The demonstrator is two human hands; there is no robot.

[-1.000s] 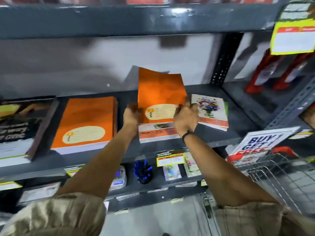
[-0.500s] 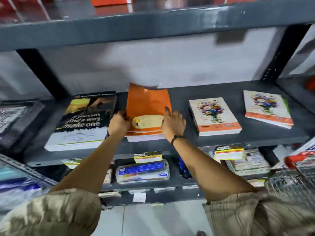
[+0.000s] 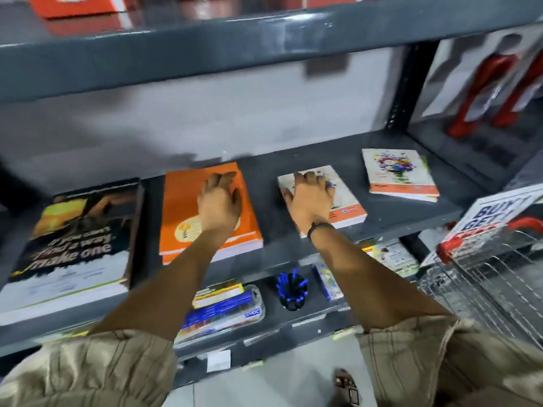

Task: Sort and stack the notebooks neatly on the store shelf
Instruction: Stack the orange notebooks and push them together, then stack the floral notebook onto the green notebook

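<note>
The left hand [image 3: 219,201] lies flat and open on the orange stack [image 3: 205,210], seemingly to press it square on the shelf [image 3: 390,212], while the right hand [image 3: 311,198] (fingers spread, gripping nothing) covers the floral notebook [image 3: 346,201] beside it, probably to straighten it next.

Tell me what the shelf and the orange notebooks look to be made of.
Shelf: looks like painted metal, dark grey, with a slight sheen and a perforated upright at its right end. Orange notebooks: paper, with smooth, probably coated card covers; white page edges show at the front of the stack.
</note>
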